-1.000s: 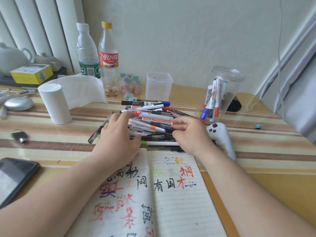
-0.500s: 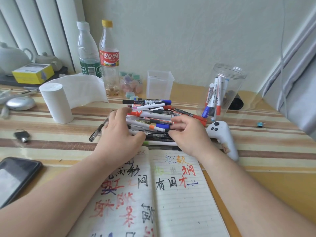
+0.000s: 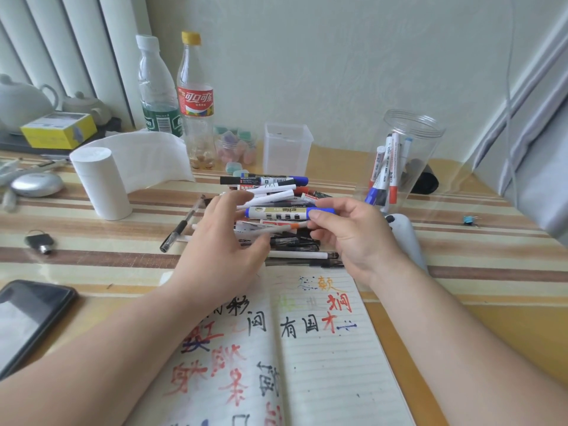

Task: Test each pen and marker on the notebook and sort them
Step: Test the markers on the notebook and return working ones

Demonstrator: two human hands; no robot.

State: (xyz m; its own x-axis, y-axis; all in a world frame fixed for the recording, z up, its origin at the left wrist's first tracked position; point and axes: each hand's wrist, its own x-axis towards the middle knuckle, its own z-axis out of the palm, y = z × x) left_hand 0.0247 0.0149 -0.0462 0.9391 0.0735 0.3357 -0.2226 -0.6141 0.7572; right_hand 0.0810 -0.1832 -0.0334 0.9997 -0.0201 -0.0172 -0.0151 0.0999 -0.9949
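Right grip (image 3: pixel 353 238) pinches the blue cap of a whiteboard marker (image 3: pixel 276 213), held level over the pen pile (image 3: pixel 270 186) at the notebook's (image 3: pixel 322 364) 12 o'clock. Left grip (image 3: pixel 221 241) is loosely spread at its white end, contact unclear. At the pile's 2 o'clock, a clear jar (image 3: pixel 413 118) holds sorted markers (image 3: pixel 387 167).

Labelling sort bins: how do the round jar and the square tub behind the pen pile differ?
The round jar holds several markers standing on end; the square tub shows none. The jar looks taller and clear; the tub is shorter and frosted. Both stand upright and lidless on the table.
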